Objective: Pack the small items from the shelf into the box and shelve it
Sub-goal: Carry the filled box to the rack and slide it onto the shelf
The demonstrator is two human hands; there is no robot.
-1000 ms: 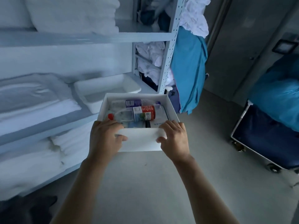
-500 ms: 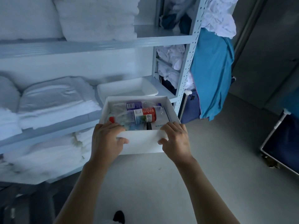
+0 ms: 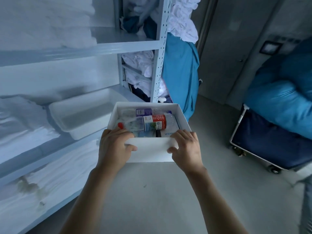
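I hold a white open-topped box (image 3: pixel 152 152) in the air in front of the shelf unit (image 3: pixel 108 48). My left hand (image 3: pixel 113 147) grips its near-left corner, fingers over the rim and thumb on the front wall. My right hand (image 3: pixel 187 147) grips the near-right corner the same way. Inside lie a clear water bottle with a red cap and red label (image 3: pixel 148 123), a second bottle with a purple label (image 3: pixel 145 111) behind it, and a flat white packet (image 3: pixel 168 134) underneath.
A white plastic tray (image 3: pixel 79 114) sits on the middle shelf just left of the box, beside folded white linen (image 3: pixel 22 125). More white towels fill the lower shelf (image 3: pixel 55 168). A teal cloth (image 3: pixel 180 73) hangs at the shelf end. A blue laundry cart (image 3: pixel 270 141) stands at right.
The view swung left and then back right. The box stays gripped in both hands in front of the shelf, a little nearer the white tray than a second ago.
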